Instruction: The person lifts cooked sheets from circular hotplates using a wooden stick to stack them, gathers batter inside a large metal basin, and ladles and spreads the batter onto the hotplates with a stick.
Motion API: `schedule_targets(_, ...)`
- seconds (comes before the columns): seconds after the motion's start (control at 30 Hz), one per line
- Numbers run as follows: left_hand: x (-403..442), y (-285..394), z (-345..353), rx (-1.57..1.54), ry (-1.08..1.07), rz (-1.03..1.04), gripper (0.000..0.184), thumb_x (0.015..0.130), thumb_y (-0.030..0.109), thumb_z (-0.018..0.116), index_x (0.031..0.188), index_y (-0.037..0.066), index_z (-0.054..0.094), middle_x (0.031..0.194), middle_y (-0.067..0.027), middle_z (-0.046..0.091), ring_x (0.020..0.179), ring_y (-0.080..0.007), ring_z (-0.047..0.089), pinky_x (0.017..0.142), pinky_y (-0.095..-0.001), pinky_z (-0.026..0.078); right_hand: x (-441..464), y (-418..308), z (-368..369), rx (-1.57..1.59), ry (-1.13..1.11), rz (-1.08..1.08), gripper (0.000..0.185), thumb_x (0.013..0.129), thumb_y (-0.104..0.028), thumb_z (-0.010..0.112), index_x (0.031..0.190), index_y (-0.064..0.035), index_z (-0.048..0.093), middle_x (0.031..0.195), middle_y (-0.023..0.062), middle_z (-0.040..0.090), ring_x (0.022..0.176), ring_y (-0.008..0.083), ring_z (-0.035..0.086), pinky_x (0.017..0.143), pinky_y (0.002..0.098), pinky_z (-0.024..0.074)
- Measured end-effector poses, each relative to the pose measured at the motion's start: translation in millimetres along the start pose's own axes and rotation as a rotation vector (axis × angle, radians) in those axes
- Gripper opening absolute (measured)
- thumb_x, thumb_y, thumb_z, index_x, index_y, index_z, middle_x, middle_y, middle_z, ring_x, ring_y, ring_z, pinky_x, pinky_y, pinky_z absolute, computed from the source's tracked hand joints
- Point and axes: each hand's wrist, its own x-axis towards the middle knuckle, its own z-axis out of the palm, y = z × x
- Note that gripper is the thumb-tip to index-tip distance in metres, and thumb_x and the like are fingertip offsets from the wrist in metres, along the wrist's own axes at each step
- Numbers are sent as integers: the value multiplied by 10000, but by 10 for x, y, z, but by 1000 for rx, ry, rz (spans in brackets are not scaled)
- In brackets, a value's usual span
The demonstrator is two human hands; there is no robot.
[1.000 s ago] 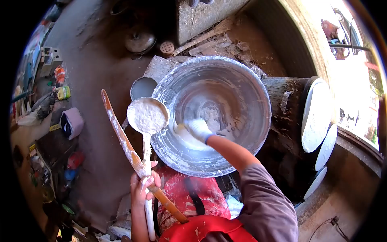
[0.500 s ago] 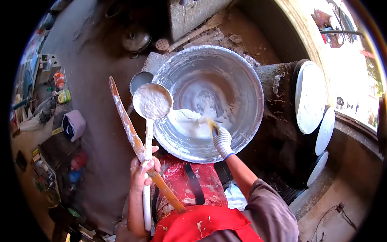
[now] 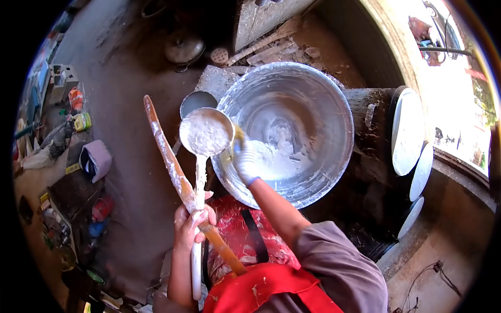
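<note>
A wide, round, grey metal basin (image 3: 330, 112) stands in front of the person, white paste (image 3: 284, 145) pooled at its bottom and streaked up its wall. A long, curved, orange-brown wooden paddle (image 3: 180, 182) slants beside it, its lower end against the red, paste-flecked apron (image 3: 261, 292). A round metal ladle with a white-coated handle (image 3: 200, 177), heaped with paste, shows at the basin's left rim. The bare left hand (image 3: 191, 228) is wrapped round both handles where they cross — best kept firm, the ladle's bowl level. The right hand, in a white striped glove (image 3: 245, 163), is inside the basin's left wall, fingers seemingly closed on a small yellowish scraper (image 3: 239, 134) — too blurred for certainty. Long, flat strokes hugging the curve should clean best.
</note>
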Motion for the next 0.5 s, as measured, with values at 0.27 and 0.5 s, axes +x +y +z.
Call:
schedule_targets(0.27,60,62,-7,5,25,14,467,775,169,549,1168,-54,431,659,-101,541,366,-37,365,297,-148,264,240,340,-109,-260,-30,275,251,871,-118,468,1088,-27,555,870,145,638,785,207,602,694,348,456)
schedule_targets(0.5,107,-14,119,6,18,5,449,784,168,543,1163,-50,439,663,-109,540,366,-38,364,299,-147,266,93,-309,292,-58,-113,90,387,805,-54,475,1192,-72,489,1040,210,566,914,338,558,799,376,413)
